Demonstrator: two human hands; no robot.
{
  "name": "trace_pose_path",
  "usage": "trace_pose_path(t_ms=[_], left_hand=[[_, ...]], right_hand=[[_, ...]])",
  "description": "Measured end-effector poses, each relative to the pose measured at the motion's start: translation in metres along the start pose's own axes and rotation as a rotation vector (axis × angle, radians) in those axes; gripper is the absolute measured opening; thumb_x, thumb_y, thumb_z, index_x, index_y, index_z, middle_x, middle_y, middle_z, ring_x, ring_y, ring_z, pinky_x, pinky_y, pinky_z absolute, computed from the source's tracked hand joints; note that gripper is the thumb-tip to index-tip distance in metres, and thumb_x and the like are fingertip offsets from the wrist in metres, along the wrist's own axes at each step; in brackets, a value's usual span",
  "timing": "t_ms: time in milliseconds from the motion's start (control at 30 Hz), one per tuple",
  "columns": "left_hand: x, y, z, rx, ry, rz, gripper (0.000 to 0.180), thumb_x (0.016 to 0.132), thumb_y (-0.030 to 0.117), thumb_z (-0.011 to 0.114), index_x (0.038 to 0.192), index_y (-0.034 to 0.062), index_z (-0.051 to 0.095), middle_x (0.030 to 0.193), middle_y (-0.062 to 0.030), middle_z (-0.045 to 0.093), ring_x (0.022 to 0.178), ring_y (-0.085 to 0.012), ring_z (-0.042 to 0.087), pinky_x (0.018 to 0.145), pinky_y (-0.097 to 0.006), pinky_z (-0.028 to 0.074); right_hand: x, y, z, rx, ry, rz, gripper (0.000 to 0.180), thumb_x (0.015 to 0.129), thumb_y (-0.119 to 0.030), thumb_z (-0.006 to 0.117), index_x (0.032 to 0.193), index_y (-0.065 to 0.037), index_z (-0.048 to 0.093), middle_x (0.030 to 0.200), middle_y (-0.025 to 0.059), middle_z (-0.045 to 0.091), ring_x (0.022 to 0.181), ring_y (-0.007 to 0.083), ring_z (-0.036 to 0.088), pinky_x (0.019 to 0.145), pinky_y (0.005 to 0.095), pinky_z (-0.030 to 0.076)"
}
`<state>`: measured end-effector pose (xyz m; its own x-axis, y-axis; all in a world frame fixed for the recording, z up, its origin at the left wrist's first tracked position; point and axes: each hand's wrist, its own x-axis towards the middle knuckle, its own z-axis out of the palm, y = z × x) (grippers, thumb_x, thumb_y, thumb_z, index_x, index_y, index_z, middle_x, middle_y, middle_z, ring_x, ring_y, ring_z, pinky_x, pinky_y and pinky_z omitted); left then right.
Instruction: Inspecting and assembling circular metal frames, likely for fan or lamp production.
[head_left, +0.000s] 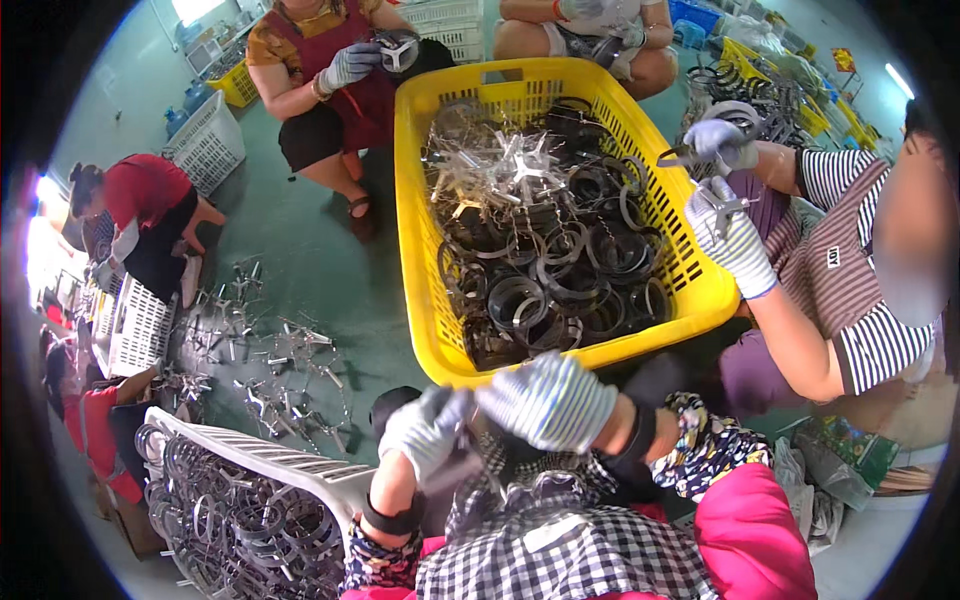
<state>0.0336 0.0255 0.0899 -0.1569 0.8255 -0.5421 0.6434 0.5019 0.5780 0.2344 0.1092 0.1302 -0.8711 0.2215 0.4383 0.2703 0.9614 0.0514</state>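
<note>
My left hand (pixel 425 430), in a striped work glove, is closed in front of my checked apron, near the close rim of the yellow basket. Beside it, to the right, my right hand (pixel 555 405) is also gloved and closed, its fingertips meeting those of the left. Whatever is between the fingers is blurred and mostly hidden. Just beyond my hands stands a yellow plastic basket (pixel 560 362), filled with dark metal rings (pixel 545 315). Shiny three-armed metal brackets (pixel 520 165) lie heaped over the rings at its far end.
A white basket (pixel 270 460) of metal rings stands at my left. Loose metal brackets (pixel 290 395) lie on the green floor. A co-worker (pixel 830 240) at right holds a bracket and a ring; another (pixel 330 80) across holds a round part. More people work farther off.
</note>
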Motion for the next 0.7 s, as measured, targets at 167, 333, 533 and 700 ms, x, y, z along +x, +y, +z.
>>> trace_pose_path(t_ms=[167, 333, 533, 700], left_hand=[[-0.042, -0.059, 0.055, -1.101, -0.378, 0.171, 0.04, 0.09, 0.022, 0.06, 0.125, 0.0042, 0.054, 0.114, -0.0101, 0.062, 0.102, -0.0224, 0.06, 0.089, -0.036, 0.047], [-0.065, -0.062, 0.049, -1.316, -0.486, -0.034, 0.038, 0.085, 0.026, 0.065, 0.116, 0.0036, 0.058, 0.1, -0.0085, 0.066, 0.09, -0.017, 0.063, 0.08, -0.029, 0.05], [-0.054, -0.073, 0.026, -1.302, -0.136, -0.059, 0.047, 0.085, 0.022, 0.059, 0.12, -0.0071, 0.049, 0.076, -0.0188, 0.065, 0.059, -0.024, 0.063, 0.053, -0.031, 0.05], [-0.042, -0.092, 0.019, -1.433, 0.01, 0.023, 0.046, 0.081, 0.022, 0.059, 0.118, -0.0044, 0.051, 0.063, -0.0174, 0.061, 0.042, -0.0203, 0.053, 0.04, -0.026, 0.042]], right_hand=[[0.007, -0.021, 0.001, 0.094, 0.108, -0.21, 0.036, 0.074, -0.024, 0.058, 0.105, -0.006, 0.064, 0.094, 0.0066, 0.062, 0.065, 0.0143, 0.055, 0.057, 0.0275, 0.044], [0.03, -0.017, 0.001, 0.375, 0.159, -0.406, 0.039, 0.072, -0.017, 0.062, 0.11, -0.007, 0.063, 0.104, 0.0082, 0.063, 0.072, 0.0168, 0.059, 0.06, 0.0298, 0.052], [0.06, 0.069, 0.04, 0.877, 0.043, 0.42, 0.048, 0.082, -0.025, 0.065, 0.123, -0.003, 0.053, 0.117, 0.0128, 0.06, 0.095, 0.0291, 0.063, 0.073, 0.0393, 0.054], [0.053, 0.143, 0.201, 0.044, -0.788, 0.363, 0.046, 0.086, -0.02, 0.054, 0.13, -0.006, 0.048, 0.127, 0.0181, 0.055, 0.111, 0.0339, 0.056, 0.094, 0.0414, 0.046]])
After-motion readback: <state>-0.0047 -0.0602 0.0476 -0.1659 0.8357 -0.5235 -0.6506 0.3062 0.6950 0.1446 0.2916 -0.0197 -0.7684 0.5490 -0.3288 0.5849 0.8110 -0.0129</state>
